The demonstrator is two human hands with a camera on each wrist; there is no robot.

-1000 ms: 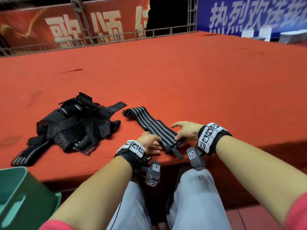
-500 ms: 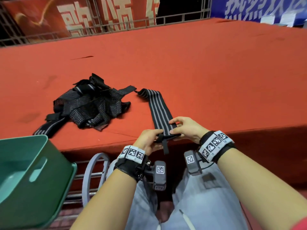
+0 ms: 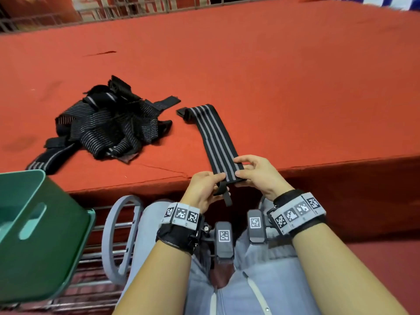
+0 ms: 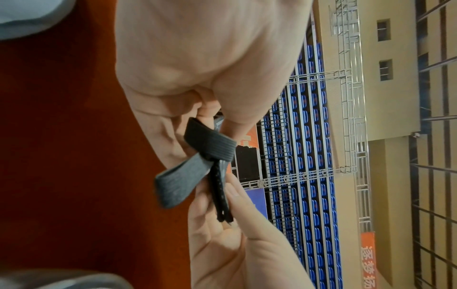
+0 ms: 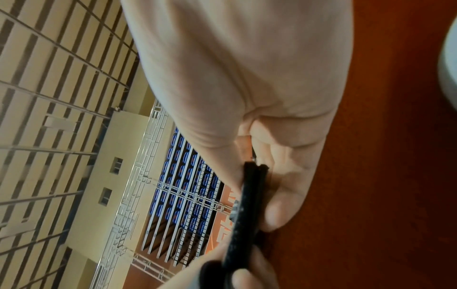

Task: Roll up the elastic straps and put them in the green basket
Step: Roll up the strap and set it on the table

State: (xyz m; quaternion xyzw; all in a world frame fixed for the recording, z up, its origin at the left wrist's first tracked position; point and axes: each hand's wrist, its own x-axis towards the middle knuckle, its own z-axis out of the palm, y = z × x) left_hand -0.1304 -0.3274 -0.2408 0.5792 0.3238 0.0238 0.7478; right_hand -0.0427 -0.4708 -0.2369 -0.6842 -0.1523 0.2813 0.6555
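Red carpeted platform (image 3: pixel 272 76), raised, with metal railing along its far edge; used below as the landmark.

Item 1: long black elastic strap with grey lengthwise stripes (image 3: pixel 212 135). Lies flat on the platform, running from mid-surface to the near edge; its near end is folded over just off that edge, a narrow black loop tab (image 3: pixel 223 193) hanging below.

Item 2: left hand (image 3: pixel 204 189), at the near edge, fingers curled, pinching the folded end's left side.

Item 3: right hand (image 3: pixel 256 176), beside it, thumb and fingers pinching the right side.

Item 4: tangled heap of black grey-striped elastic straps (image 3: pixel 106 126), on the platform left of the flat strap, apart from it.

Item 5: green plastic basket with slot handle (image 3: pixel 52 242), below the platform's near edge, at far left.
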